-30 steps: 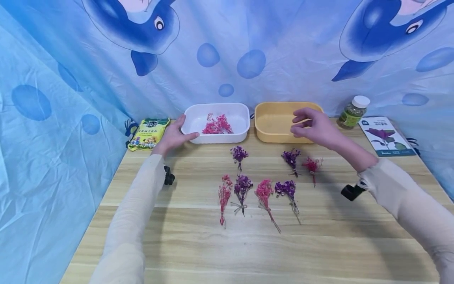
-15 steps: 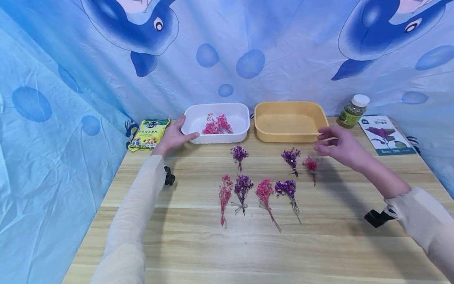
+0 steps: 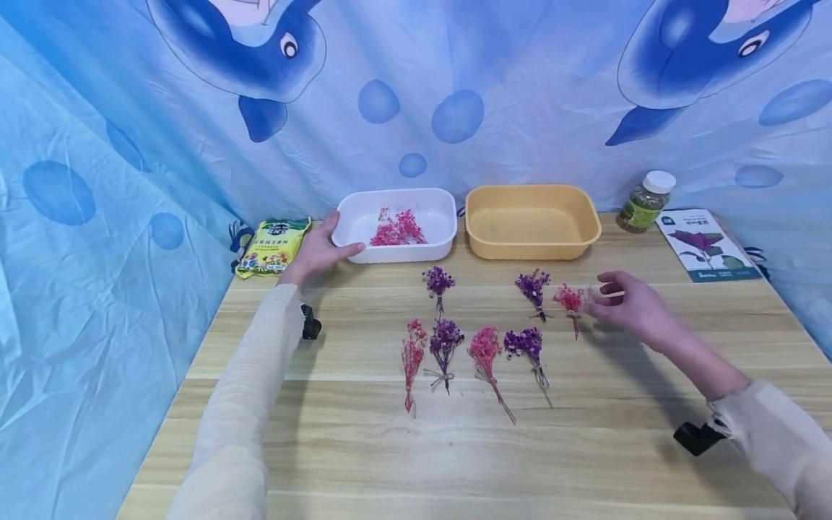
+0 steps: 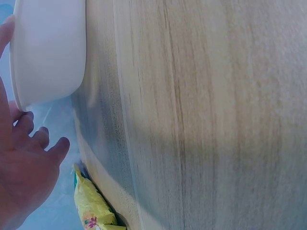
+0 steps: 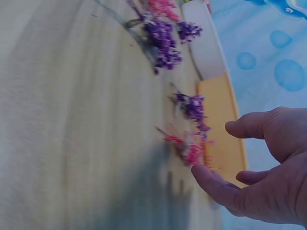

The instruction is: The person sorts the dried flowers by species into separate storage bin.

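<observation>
My left hand holds the left end of a white plastic tub, its thumb along the front rim. Pink dried flowers lie inside that tub. My right hand hovers just right of a small pink dried-flower bunch, fingers apart and nothing in them. In the right wrist view, the thumb and fingertips stand spread near this bunch; whether they touch it I cannot tell. A purple bunch lies to its left. Other bunches, such as a pink one and a purple one, lie nearer me.
A yellow tub stands right of the white one. Beyond it are a white-capped jar and a flower-printed card. A yellow packet lies left of my left hand. A blue curtain backs the table.
My right hand has left the yellow tub, moving right and then nearer me, down beside the small pink bunch. The left hand stays at the white tub.
</observation>
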A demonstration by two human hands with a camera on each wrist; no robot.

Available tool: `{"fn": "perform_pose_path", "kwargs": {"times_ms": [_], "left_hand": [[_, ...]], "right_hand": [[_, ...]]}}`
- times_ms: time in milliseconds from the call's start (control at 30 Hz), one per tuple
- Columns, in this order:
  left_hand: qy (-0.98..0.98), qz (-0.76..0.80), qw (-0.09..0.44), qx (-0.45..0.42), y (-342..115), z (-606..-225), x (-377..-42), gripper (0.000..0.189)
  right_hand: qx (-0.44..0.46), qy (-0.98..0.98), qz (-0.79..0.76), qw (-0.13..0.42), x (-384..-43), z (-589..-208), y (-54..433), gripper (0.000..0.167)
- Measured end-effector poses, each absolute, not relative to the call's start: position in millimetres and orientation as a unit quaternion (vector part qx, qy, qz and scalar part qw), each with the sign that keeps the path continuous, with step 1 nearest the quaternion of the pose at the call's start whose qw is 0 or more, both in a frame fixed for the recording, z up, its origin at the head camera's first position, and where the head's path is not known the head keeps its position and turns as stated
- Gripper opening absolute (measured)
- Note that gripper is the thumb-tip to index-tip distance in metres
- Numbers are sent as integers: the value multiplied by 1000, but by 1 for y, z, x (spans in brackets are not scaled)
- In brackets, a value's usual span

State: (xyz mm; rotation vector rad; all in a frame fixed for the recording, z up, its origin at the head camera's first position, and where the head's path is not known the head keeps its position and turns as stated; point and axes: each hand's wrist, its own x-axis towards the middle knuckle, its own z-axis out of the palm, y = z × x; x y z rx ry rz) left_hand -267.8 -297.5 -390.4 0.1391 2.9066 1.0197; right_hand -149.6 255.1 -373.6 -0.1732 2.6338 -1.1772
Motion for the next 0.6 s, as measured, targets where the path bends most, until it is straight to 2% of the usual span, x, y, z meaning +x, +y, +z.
{"fn": "perform_pose_path", "kwargs": {"times_ms": [300, 600], "left_hand": [[941, 334, 31, 41, -298, -390, -266, 110], [941, 334, 33, 44, -298, -390, -267, 111]], "right_hand": [[-47, 914, -387, 109, -147, -392, 245, 85], [-50, 934, -348, 66, -153, -399, 234, 87]]}}
